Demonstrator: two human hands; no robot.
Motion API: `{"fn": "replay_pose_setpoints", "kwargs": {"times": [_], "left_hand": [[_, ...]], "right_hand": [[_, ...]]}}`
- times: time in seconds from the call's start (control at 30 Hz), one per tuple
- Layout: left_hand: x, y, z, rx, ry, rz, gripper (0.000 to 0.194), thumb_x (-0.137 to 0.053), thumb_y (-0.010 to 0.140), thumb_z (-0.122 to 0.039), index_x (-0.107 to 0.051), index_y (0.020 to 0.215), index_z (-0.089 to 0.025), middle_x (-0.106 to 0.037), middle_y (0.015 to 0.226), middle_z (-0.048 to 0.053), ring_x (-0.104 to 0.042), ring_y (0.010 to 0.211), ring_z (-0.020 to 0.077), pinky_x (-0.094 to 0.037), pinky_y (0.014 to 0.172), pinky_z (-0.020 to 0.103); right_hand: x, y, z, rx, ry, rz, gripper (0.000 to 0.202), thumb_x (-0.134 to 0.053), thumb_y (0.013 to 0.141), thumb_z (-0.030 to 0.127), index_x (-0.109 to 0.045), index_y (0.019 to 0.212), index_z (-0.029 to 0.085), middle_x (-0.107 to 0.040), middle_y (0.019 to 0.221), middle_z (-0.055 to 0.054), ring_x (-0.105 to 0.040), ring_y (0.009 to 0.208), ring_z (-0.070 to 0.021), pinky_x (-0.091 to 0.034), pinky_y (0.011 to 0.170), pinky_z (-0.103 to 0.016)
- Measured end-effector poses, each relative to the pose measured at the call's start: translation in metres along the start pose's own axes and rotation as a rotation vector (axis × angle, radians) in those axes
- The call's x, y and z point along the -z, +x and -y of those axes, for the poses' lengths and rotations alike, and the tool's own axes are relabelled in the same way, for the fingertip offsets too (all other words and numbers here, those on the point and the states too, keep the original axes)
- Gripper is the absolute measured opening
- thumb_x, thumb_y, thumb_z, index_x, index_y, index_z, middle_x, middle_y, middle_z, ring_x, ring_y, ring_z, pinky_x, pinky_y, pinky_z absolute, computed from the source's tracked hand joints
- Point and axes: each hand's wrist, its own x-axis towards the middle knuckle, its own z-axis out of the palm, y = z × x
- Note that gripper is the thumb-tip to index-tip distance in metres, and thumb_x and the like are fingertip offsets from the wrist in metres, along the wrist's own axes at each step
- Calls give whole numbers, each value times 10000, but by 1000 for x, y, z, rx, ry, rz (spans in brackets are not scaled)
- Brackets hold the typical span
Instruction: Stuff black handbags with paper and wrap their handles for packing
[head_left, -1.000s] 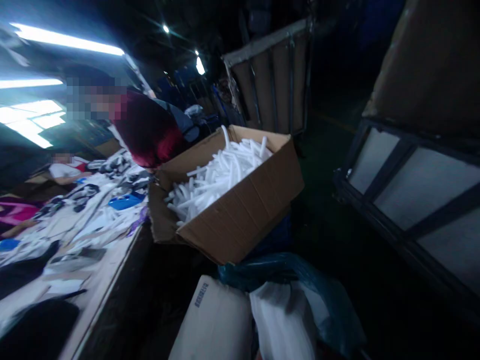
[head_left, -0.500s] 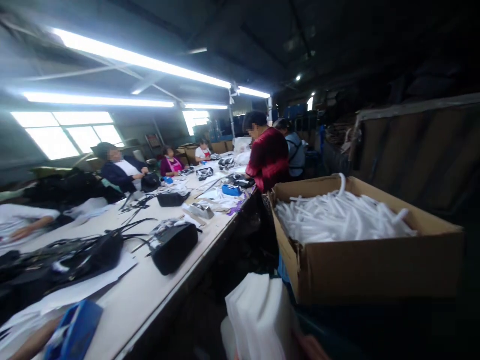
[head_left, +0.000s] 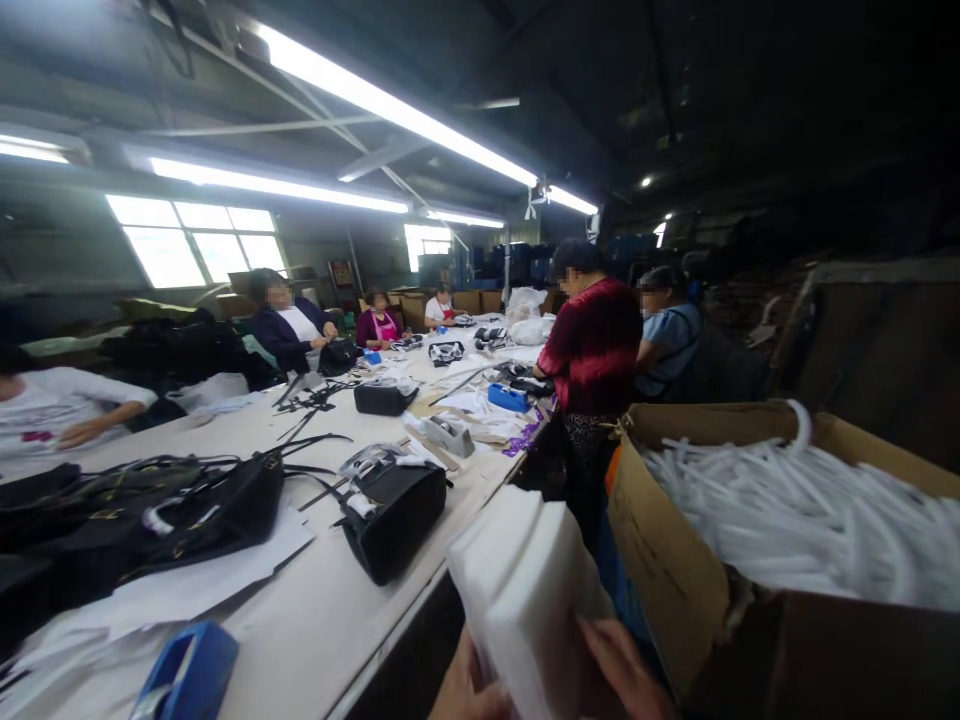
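Note:
A thick stack of white foam sheets (head_left: pixel 525 590) is held upright at the bottom centre, beyond the table's near edge. My left hand (head_left: pixel 469 680) grips its lower left side, with the fingers partly behind the stack. On the right side, my right hand (head_left: pixel 626 670) presses its fingers against the foam. To the left of the stack, a black handbag (head_left: pixel 397 515) stands on the long pale table (head_left: pixel 300 625). A cardboard box (head_left: pixel 667 540) full of white foam tubes (head_left: pixel 817 510) is at the right.
Black bags (head_left: pixel 172 510) and papers lie on the left of the table. A blue tape dispenser (head_left: pixel 191 670) is at the near left, another (head_left: pixel 508 397) farther off. A person in red (head_left: pixel 596 340) stands at the right edge; other people sit along the far side.
The view has turned left and up, so the table and box sit lower and farther right. The foam stack has risen, and both my hands now show on it.

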Motion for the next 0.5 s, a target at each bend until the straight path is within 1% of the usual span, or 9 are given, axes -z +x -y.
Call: {"fn": "replay_pose_setpoints", "kwargs": {"times": [0.03, 0.07, 0.13, 0.2, 0.27, 0.33, 0.4, 0.47, 0.5], "left_hand": [[-3, 6, -1, -28, 4, 32, 1074, -897, 459, -637, -525, 1405, -289, -563, 1414, 151, -424, 1384, 440, -330, 1168, 537], [-8, 10, -4, -46, 17, 34, 1048, -902, 480, -615, -525, 1400, -285, -551, 1428, 149, -436, 1377, 433, -346, 1162, 532], [-18, 18, -13, -60, 80, 7, 1011, -912, 524, -556, -500, 1404, -276, -542, 1438, 147, -464, 1358, 420, -378, 1146, 530], [-32, 33, -29, -73, 155, -6, 970, -911, 576, -478, -462, 1413, -279, -547, 1436, 138, -482, 1348, 400, -412, 1125, 528], [-52, 59, -50, -160, 212, 4, 931, -906, 605, -407, -450, 1406, -279, -539, 1446, 128, -467, 1368, 379, -427, 1121, 514], [-84, 95, -71, -308, 229, 33, 890, -912, 598, -365, -481, 1370, -261, -534, 1450, 126, -432, 1398, 364, -415, 1138, 488], [-128, 134, -83, -421, 200, 109, 844, -924, 584, -326, -517, 1317, -237, -549, 1430, 128, -428, 1403, 349, -400, 1152, 460], [-178, 175, -83, -432, 92, 226, 818, -920, 600, -280, -511, 1307, -234, -566, 1409, 122, -457, 1384, 322, -395, 1152, 435], [-203, 195, -77, -417, -2, 285, 808, -903, 629, -275, -496, 1325, -233, -565, 1411, 122, -464, 1378, 310, -388, 1153, 433]], "right_hand": [[5, -1, 9, 1, -7, -31, 794, -649, 843, 509, -373, 1547, 269, -494, 1440, -161, -514, 1319, -372, -469, 1074, -457], [11, -1, 21, -3, -17, -59, 805, -638, 855, 517, -345, 1560, 262, -441, 1488, -161, -466, 1361, -375, -443, 1100, -469], [29, 2, 45, -14, -52, -77, 812, -612, 887, 511, -277, 1584, 262, -325, 1570, -151, -362, 1434, -370, -382, 1146, -490], [54, 11, 67, 37, -107, -112, 876, -621, 883, 521, -203, 1600, 242, -286, 1582, -157, -289, 1465, -371, -316, 1181, -519], [89, 22, 83, 136, -174, -176, 939, -625, 878, 538, -126, 1608, 220, -291, 1565, -169, -257, 1469, -363, -291, 1191, -526], [130, 31, 95, 197, -261, -280, 940, -609, 890, 545, -95, 1607, 221, -286, 1554, -167, -245, 1464, -356, -284, 1195, -517], [176, 37, 102, 226, -347, -407, 899, -584, 902, 565, -135, 1602, 221, -301, 1529, -159, -269, 1444, -350, -284, 1196, -501], [223, 41, 102, 218, -445, -513, 833, -551, 917, 581, -232, 1582, 193, -347, 1476, -163, -322, 1408, -340, -297, 1191, -477], [245, 44, 99, 194, -504, -555, 793, -534, 927, 578, -290, 1563, 173, -374, 1446, -169, -352, 1387, -334, -309, 1185, -466]]}}
